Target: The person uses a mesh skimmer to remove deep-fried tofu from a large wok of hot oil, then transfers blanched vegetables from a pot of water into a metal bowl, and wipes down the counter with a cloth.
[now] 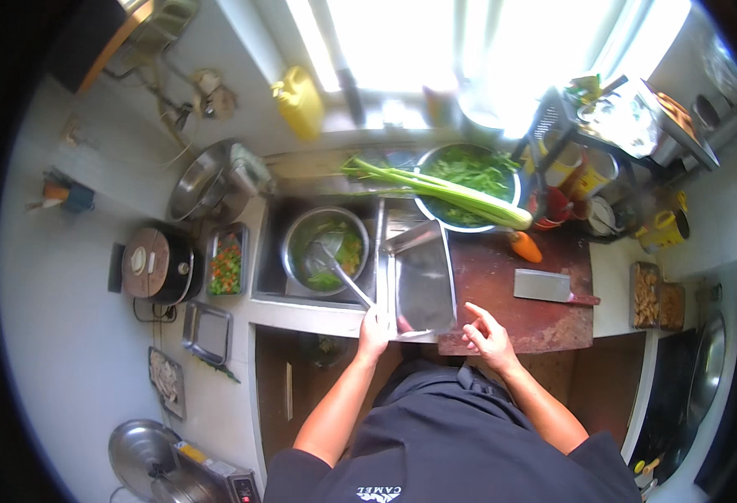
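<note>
My left hand [374, 333] grips the handle of a metal skimmer [351, 283]. Its wide head rests among green and orange pieces in the liquid of a steel pot [288, 270], which stands in the sink [274, 302]. To the right of that hand lies a rectangular steel tray [423, 283], with no food visible on its bottom. My right hand [489, 341] hovers beside the tray's near right corner, over the front of a reddish-brown cutting board [488, 276]. Its fingers are spread, holding nothing. A cleaver [541, 285] and a carrot [525, 246] lie on the board.
Celery stalks [456, 192] lie across a basin [517, 188] of leafy greens. On the left counter are a tray of diced vegetables [227, 261], another steel tray [208, 333] and a rice cooker [158, 264]. Food containers [645, 295] and a rack [689, 141] stand right.
</note>
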Available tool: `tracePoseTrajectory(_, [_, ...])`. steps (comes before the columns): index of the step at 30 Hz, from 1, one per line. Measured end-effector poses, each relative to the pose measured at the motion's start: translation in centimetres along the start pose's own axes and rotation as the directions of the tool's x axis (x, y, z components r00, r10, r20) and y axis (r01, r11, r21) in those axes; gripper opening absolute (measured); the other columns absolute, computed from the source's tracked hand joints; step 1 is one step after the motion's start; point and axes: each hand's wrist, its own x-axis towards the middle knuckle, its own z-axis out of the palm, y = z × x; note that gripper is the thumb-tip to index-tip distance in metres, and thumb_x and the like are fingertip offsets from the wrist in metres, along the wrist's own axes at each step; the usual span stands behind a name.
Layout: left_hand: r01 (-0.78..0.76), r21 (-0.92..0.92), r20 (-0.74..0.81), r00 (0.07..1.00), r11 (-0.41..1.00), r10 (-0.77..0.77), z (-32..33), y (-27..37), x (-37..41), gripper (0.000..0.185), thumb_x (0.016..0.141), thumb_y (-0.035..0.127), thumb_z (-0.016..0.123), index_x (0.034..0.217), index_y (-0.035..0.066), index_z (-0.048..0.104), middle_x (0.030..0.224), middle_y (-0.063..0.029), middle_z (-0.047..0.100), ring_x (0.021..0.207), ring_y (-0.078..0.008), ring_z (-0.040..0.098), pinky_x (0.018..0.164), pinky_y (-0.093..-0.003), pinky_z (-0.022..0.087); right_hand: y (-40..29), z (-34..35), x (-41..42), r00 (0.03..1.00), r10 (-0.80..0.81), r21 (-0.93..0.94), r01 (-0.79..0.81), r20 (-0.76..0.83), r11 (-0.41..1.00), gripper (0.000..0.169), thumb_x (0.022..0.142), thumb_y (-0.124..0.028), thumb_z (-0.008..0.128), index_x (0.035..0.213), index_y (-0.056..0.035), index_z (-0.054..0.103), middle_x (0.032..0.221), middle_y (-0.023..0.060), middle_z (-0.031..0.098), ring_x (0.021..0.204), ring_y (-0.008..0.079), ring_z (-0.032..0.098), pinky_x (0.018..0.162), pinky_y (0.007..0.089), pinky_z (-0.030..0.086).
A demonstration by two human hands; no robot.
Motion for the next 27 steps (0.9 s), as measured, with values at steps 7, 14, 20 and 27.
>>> tracePoseTrajectory(7, [0.439, -0.737, 0.386, 0.897, 0.514, -0.213, -8.0, -2.3, 4.3, 0.043, 0.096, 0.019, 0.062, 0.132, -0.003, 0.052, 0.096, -0.0156, 0.069, 0.079, -0.0232, 0.072, 0.056, -0.0268, 0.059, 1.6, 2.2, 1.0, 0.996, 0.084, -0.096, -0.083, 0.006, 0.992, 0.044, 0.101, -0.024, 0.059, 0.142, -0.0063, 0.052, 0.083, 0.0045, 0.065, 0.069, 0.0091, 0.061, 0.066, 0.0252, 0.053])
tracePoseTrajectory(14, [0.285, -0.344, 0.152, 0.957, 0.894, -0.246, -8.3, -1.6, 2.8, 0.035, 0.089, 0.005, 0.057, 0.124, -0.001, 0.056, 0.095, -0.0091, 0.069, 0.082, -0.0179, 0.07, 0.066, -0.0291, 0.056, 3.5, 4.1, 1.3, 0.984, 0.138, -0.026, -0.136, 0.11, 0.99, 0.038, 0.106, -0.028, 0.052, 0.138, -0.0074, 0.053, 0.082, 0.0005, 0.063, 0.061, 0.004, 0.054, 0.053, 0.0179, 0.045])
tracePoseTrajectory(20, [-0.027, -0.122, -0.135, 0.991, 0.992, 0.01, -10.0, -3.2, -1.4, 0.03, 0.093, 0.005, 0.047, 0.123, 0.001, 0.05, 0.089, -0.0109, 0.067, 0.076, -0.0226, 0.069, 0.07, -0.0353, 0.056, 4.7, 4.7, 2.9, 0.96, 0.208, 0.041, -0.219, 0.189, 0.975, 0.037, 0.105, -0.025, 0.055, 0.135, -0.0036, 0.056, 0.086, 0.0009, 0.065, 0.062, 0.0049, 0.053, 0.055, 0.0202, 0.045])
tracePoseTrajectory(27, [0.051, 0.532, 0.019, 0.997, 0.845, -0.072, -3.2, 2.2, -3.6, 0.053, 0.099, 0.028, 0.054, 0.145, 0.007, 0.041, 0.104, -0.0263, 0.068, 0.096, -0.0394, 0.069, 0.083, -0.0444, 0.054, 5.2, 2.0, 6.2, 0.997, -0.055, -0.129, 0.048, -0.046, 0.991, 0.031, 0.099, -0.027, 0.062, 0.119, -0.0023, 0.061, 0.094, 0.0043, 0.067, 0.072, 0.0118, 0.059, 0.062, 0.0276, 0.05])
